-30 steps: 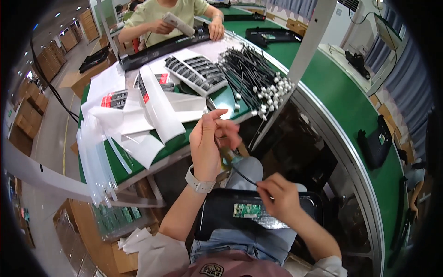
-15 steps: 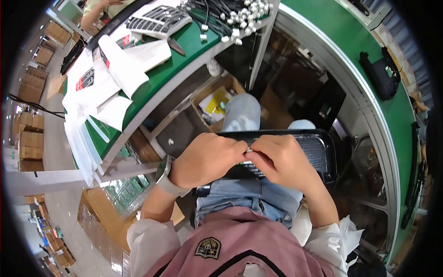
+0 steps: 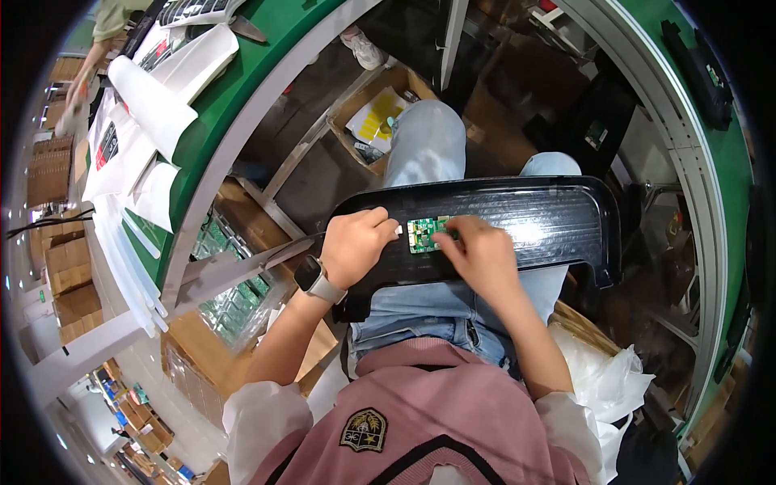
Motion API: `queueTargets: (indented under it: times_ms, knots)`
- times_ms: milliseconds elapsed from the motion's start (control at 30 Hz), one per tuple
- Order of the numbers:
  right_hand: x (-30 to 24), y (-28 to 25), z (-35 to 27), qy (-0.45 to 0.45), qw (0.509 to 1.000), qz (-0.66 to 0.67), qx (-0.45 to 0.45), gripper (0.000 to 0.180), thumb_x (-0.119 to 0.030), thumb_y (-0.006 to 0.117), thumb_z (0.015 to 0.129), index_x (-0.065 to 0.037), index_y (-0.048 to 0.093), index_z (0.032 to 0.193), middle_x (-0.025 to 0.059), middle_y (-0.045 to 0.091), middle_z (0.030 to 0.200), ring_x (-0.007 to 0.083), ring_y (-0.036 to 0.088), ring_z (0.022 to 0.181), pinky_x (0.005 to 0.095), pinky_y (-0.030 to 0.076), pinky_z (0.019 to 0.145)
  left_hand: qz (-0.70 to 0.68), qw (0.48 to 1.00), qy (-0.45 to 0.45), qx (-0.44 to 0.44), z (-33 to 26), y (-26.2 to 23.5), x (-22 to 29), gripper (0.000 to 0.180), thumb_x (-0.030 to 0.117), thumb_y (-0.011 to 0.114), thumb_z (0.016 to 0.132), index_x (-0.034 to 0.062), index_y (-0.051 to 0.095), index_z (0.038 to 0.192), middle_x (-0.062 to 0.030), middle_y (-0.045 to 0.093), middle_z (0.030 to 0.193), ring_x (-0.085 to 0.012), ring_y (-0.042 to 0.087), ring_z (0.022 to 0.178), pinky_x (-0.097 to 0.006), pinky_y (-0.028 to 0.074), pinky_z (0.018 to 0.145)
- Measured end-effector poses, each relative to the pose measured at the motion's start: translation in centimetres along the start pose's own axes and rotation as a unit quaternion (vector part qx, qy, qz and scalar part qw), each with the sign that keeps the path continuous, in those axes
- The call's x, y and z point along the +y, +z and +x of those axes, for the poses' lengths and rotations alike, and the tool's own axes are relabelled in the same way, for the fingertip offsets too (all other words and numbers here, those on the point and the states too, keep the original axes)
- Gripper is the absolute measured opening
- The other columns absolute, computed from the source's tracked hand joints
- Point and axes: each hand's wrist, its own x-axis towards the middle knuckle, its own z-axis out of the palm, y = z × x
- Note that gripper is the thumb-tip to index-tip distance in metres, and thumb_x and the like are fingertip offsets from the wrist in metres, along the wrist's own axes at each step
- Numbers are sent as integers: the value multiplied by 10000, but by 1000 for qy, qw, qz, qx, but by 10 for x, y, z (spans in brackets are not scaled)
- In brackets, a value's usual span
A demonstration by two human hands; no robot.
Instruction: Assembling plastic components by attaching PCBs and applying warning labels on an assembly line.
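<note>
A black plastic shell or tray [image 3: 550,217] with a ribbed inside lies across my lap. Over its left part, my left hand [image 3: 357,245] is closed around a small white connector [image 3: 398,230], whose tip pokes out past the fingers; anything behind it is hidden in the fist. My right hand [image 3: 483,252] pinches a small green circuit board [image 3: 423,235] by its right end, fingers over that edge. A narrow gap separates the connector from the board. Whether the board touches the shell beneath, I cannot tell.
A green bench [image 3: 263,61] curves along the upper left, holding white sheets [image 3: 153,89] and clear strips [image 3: 129,267]. Below it are a cardboard box [image 3: 339,121] and bagged green boards [image 3: 234,299]. Another green bench [image 3: 731,174] runs down the right with a black part [image 3: 697,77].
My hands, pressed together before, have come apart. The green board now shows in the right one and the connector in the left. The view has shifted, revealing more of the black shell.
</note>
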Motion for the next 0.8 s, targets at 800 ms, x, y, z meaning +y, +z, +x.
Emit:
queueTargets:
  times_ms: [800]
  knots:
    - [21,2,-9,4,992,-130,3,269,-214,643,882,-41,569,1074,173,674,808,380,659,697,471,507,604,118,936,248,219,46,-84,16,191,192,664,800,92,636,961,-54,592,828,-222,591,746,-339,476,598]
